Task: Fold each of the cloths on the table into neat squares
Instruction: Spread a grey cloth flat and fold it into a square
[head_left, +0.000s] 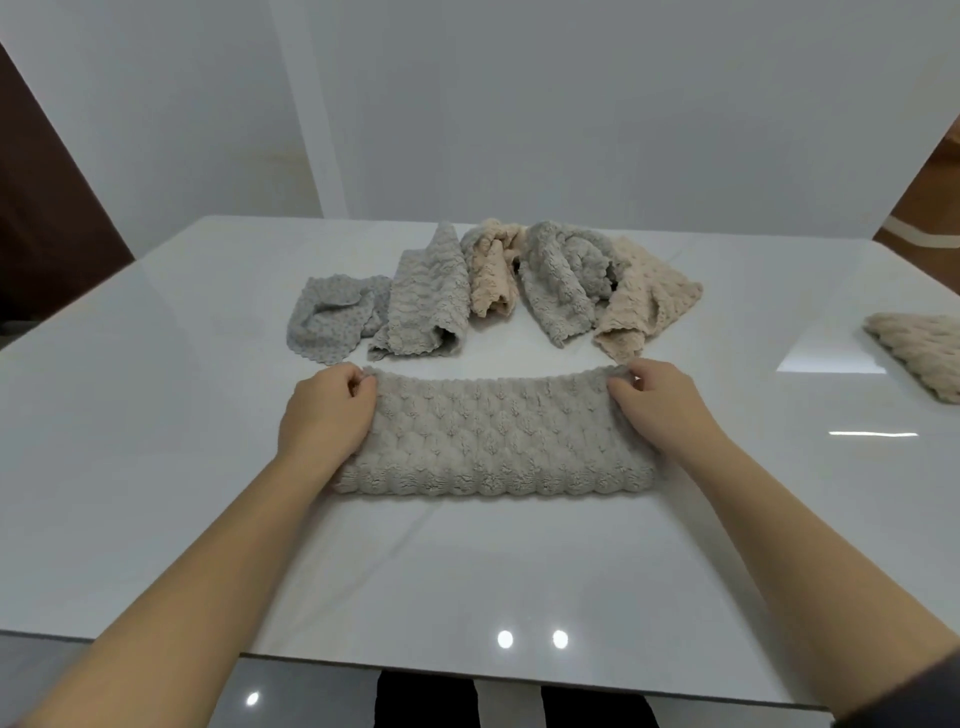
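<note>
Left grip (324, 415) and right grip (657, 410) each pinch a far corner of the doubled cloth (493, 441), apparently aligning edges. Crumpled cloths (493, 291) wait by the desk's (156, 415) far edge.

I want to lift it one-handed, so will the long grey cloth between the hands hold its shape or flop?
Probably flops: the grey cloth sags along its far edge between the left hand and right hand. Likely light, judging by its fluffy texture. It may slide easily on the glossy table.
</note>
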